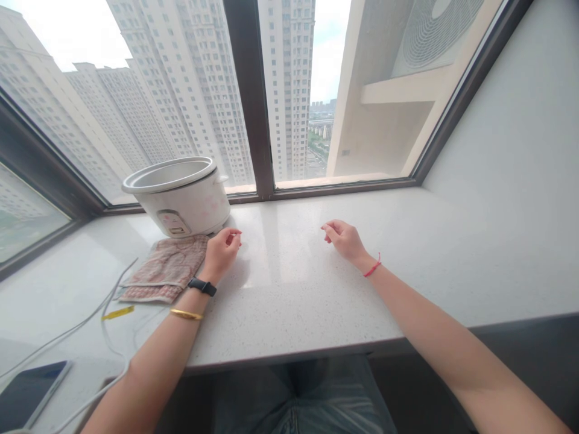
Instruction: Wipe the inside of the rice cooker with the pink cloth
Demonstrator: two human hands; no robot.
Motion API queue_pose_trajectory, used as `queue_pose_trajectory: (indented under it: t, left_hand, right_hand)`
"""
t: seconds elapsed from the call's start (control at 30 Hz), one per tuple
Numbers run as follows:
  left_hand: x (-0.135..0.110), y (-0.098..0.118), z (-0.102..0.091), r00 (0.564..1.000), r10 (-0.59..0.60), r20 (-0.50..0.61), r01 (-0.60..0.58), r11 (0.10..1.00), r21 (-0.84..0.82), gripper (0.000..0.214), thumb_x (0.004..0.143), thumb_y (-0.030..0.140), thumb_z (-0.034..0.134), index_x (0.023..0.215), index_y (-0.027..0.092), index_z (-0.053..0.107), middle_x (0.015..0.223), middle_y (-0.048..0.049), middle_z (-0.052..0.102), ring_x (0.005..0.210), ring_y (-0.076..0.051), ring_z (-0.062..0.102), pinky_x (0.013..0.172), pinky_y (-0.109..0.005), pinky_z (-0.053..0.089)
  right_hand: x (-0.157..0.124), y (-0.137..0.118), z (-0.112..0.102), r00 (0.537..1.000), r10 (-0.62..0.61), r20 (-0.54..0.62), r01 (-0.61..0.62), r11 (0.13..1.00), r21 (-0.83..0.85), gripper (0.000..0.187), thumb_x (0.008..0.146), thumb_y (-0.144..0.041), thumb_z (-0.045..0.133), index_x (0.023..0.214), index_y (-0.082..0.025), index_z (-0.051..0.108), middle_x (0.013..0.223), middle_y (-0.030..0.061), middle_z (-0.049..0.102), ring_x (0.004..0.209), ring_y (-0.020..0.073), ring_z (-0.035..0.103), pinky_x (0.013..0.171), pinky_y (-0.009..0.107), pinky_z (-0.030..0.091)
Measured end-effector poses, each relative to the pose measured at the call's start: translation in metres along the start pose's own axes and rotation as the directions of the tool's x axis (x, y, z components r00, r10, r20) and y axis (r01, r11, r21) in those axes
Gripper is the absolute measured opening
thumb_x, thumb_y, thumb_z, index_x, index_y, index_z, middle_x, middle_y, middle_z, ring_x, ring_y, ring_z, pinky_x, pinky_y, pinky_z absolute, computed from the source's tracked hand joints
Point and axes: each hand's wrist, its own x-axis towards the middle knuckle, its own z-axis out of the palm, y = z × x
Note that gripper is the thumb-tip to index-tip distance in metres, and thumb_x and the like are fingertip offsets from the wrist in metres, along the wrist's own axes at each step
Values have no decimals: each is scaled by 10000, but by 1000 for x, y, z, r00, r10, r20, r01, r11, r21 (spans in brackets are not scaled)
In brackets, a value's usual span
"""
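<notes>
My left hand (pixel 222 250) is raised above the white speckled counter (pixel 289 313), its fingers curled in with nothing seen in them. It is nearest to a white rice cooker (pixel 190 202), which has no lid on and shows its inner pot. A folded checkered cloth (pixel 165 270) lies in front of the cooker, partly behind my left wrist. Across from it, my right hand (pixel 344 238) is also closed, thumb and fingers together, holding nothing that I can see. No object is near the right hand.
At the lower left a phone (pixel 31 395) rests on the counter. A pale cable (pixel 81 325) with a yellow tag (pixel 118 313) runs past my left forearm. Dark-framed windows (pixel 248 102) rise behind the counter, and a wall (pixel 511 150) stands at the right.
</notes>
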Motion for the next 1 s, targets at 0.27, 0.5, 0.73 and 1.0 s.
queue_pose_trajectory:
  t: [0.27,0.5,0.73,1.0]
  left_hand:
    - [-1,2,0,1000,-1,-2,1,1000,2,236,824,352,547,920,194,694,668,-28,691,631,-193,669,637,-283,510]
    - [0,1,0,1000,-4,-1,4,1000,10,233,826,353,548,915,196,695,665,-26,692,627,-194,667,644,-289,509]
    - [0,-3,0,1000,2,2,-2,1000,5,232,835,364,553,925,201,692,680,-24,699,638,-195,677,640,-284,510]
    - [0,-1,0,1000,-1,5,1,1000,5,222,834,362,554,919,205,686,683,-23,700,657,-202,687,653,-288,507]
  right_hand:
    - [0,0,0,1000,-2,1,2,1000,3,286,865,-442,566,844,-189,697,624,10,654,616,170,631,650,293,478]
    - [-1,-2,0,1000,3,0,-3,1000,-4,281,866,-440,569,838,-191,696,627,6,652,619,167,628,651,291,471]
    - [-1,-2,0,1000,-2,-8,2,1000,-8,282,859,-445,568,827,-195,695,620,4,651,620,169,624,659,296,465]
    - [-1,-4,1,1000,4,1,-4,1000,-4,285,855,-443,558,832,-194,694,628,6,650,628,172,624,670,302,460]
